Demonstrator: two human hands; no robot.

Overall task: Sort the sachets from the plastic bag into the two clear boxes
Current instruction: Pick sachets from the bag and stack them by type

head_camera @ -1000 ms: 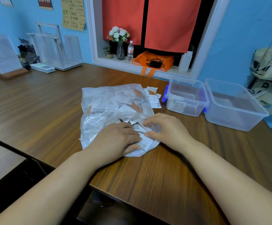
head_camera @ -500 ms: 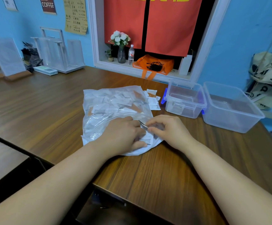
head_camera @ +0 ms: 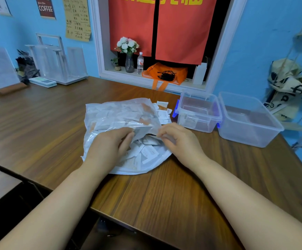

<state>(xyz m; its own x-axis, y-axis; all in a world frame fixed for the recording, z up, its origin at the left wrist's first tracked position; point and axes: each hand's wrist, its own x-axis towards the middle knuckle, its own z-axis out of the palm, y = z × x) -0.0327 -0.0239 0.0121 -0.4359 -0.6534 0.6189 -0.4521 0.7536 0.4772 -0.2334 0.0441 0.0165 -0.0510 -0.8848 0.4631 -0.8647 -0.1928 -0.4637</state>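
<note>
Now | plastic bag [head_camera: 117, 114] of sachets [head_camera: 147, 152] lies on counter [head_camera: 164, 195] | left hand [head_camera: 108, 148] and right hand [head_camera: 181, 141] fingers pinch its opening | two clear boxes [head_camera: 199, 112] stand just right.

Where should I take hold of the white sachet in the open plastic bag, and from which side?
Probably its near edge, pinched between thumb and finger, coming from above through the gap between the left hand and right hand, which pinch the plastic bag open. The white sachet lies flat on the pile, so only an edge offers grip.
</note>
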